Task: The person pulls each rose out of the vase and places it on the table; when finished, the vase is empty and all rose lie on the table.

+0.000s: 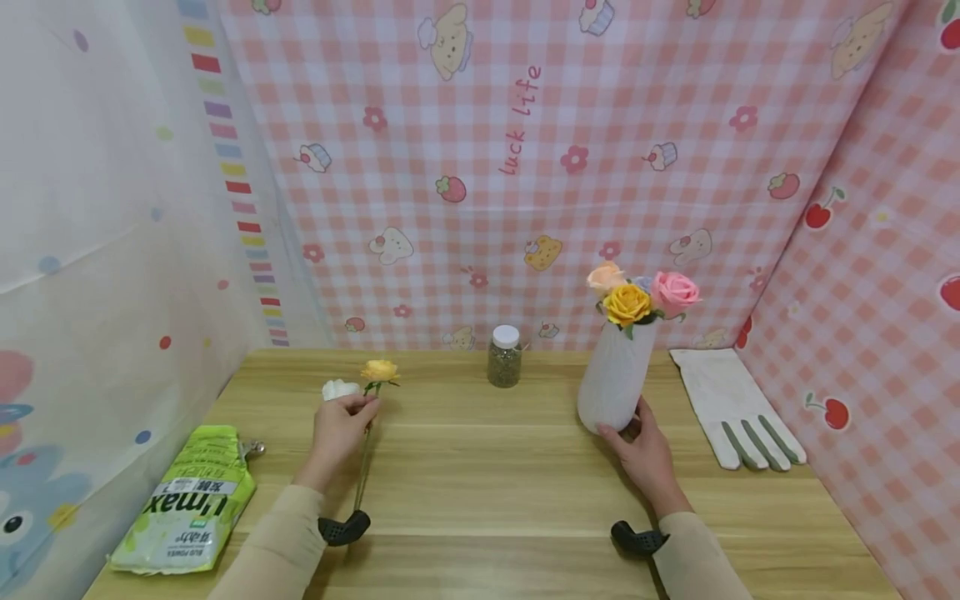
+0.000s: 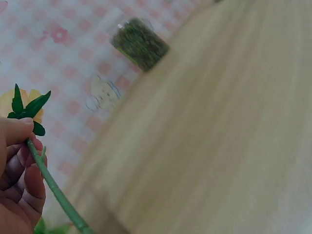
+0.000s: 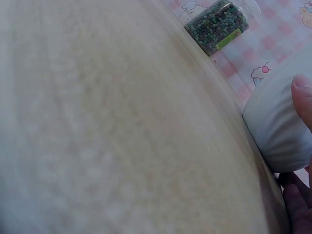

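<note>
Laterally opposed: the left hand (image 1: 343, 429) pinches the rose (image 1: 380, 372) high on its stem (image 2: 54, 190), whose axis runs back toward the wrist; well to its right, the right hand (image 1: 647, 462) grips the vase (image 1: 615, 379) near its base.

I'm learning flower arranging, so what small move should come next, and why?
Probably bring the pale yellow rose toward the mouth of the white vase: the left grip pinches the rose's stem just below the bloom, while the right grip holds the vase low, and roses already stand in it.
</note>
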Motion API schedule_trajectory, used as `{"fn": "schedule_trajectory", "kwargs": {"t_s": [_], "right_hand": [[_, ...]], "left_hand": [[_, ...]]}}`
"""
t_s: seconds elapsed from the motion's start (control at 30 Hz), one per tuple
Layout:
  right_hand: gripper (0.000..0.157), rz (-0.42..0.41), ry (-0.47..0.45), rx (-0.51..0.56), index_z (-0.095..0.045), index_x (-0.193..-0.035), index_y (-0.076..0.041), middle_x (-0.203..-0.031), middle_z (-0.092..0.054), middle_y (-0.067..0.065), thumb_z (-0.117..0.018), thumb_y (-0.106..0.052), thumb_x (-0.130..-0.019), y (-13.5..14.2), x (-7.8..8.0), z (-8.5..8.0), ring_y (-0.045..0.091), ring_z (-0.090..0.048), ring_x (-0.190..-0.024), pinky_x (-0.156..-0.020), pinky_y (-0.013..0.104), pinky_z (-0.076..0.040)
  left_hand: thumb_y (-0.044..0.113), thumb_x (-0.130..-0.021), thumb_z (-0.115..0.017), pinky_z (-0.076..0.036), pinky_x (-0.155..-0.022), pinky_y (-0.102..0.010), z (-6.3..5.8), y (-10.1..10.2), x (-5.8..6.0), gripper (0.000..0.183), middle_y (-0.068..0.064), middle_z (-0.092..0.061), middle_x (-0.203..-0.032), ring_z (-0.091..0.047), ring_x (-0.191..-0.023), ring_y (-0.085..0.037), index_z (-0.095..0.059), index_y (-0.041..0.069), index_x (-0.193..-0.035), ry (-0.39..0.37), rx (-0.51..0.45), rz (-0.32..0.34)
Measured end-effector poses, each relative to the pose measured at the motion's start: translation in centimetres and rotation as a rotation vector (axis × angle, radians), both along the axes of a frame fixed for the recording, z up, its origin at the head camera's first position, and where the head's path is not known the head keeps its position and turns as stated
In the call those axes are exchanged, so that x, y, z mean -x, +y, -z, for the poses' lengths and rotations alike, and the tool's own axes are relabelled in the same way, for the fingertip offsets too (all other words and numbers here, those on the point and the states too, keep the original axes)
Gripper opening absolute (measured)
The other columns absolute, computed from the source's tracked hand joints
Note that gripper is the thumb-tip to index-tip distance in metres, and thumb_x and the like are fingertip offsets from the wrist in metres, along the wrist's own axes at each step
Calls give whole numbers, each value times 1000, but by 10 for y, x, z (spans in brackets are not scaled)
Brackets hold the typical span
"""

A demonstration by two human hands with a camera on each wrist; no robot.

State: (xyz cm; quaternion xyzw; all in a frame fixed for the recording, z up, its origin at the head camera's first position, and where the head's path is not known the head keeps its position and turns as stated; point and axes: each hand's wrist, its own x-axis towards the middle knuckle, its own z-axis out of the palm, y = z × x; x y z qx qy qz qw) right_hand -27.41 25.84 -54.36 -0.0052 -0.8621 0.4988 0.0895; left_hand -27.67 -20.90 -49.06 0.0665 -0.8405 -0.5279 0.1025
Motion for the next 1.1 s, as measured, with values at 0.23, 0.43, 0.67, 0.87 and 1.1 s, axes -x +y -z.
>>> {"fn": "schedule_trajectory", "kwargs": {"t_s": [0.23, 0.43, 0.67, 0.87, 1.1], "right_hand": [[97, -2, 4, -1, -12, -155, -14, -143, -41, 23, -67, -52, -84, -2, 0, -2, 35, -45, -128, -101, 49, -39], [97, -2, 9, -2, -12, -155, -15, -144, -40, 22, -67, -53, -84, -3, 1, -3, 35, -44, -129, -102, 49, -39], [95, 5, 15, -11, -12, -155, -12, -143, -41, 24, -66, -50, -86, -2, -2, -3, 36, -44, -128, -102, 51, -38], [95, 13, 13, -15, -12, -154, -12, -142, -41, 24, -66, -50, -86, -1, -2, -1, 36, -44, -128, -101, 51, -38], [94, 6, 23, -8, -13, -154, -12, -142, -41, 24, -66, -50, -86, -1, -2, -1, 36, -44, -128, -101, 52, -38]], "left_hand": [[18, -88, -71, -46, -58, -19, 24, -8, -4, 18, -7, -70, -82, -57, -69, -10, -75, 1, -93, 28, 147, -61], [18, -85, -74, -46, -57, -20, 33, -14, -11, 16, -6, -72, -81, -60, -68, -11, -76, 3, -89, 63, 233, -85], [16, -83, -77, -47, -57, -26, 34, -14, -18, 10, -3, -71, -73, -60, -62, -10, -77, 6, -82, 102, 328, -83], [13, -82, -77, -47, -58, -28, 33, -11, -22, 7, -1, -70, -70, -59, -61, -10, -78, 7, -80, 106, 358, -88], [14, -81, -76, -48, -60, -33, 33, -9, -27, 7, -2, -70, -70, -61, -63, -15, -76, 7, -79, 103, 394, -100]]}}
